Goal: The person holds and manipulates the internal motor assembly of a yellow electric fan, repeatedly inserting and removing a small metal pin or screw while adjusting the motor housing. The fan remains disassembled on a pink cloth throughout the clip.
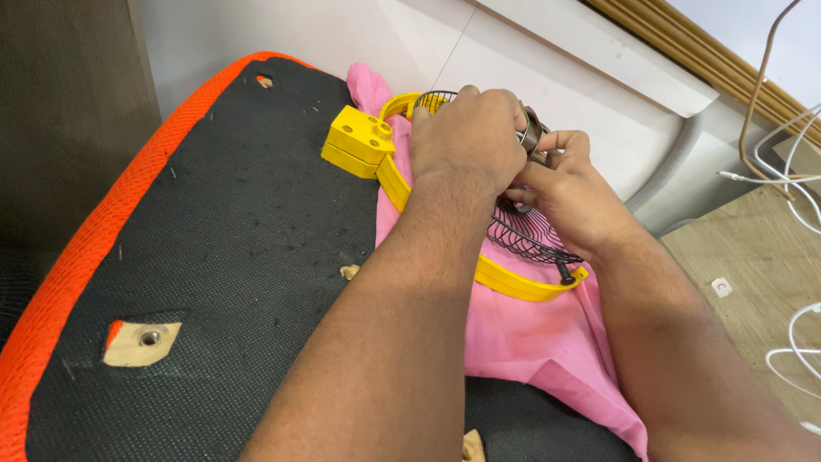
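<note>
A small fan lies on a pink cloth (547,342). It has a yellow ring frame (513,282) with a yellow block mount (359,137) and a black wire grille (534,239). My left hand (466,137) covers the middle of the grille, fingers curled down over a round metal part (532,133). My right hand (569,192) comes in from the right and pinches at the same metal part from below, thumb and fingers together. Much of the grille and the part's centre is hidden under both hands.
The cloth rests on a black mesh pad (231,257) with an orange fabric edge (94,231) and small cut-outs showing wood (141,342). A white wall panel (599,60) and grey corrugated hose (676,162) stand behind. White cables (800,171) trail over the wooden floor at the right.
</note>
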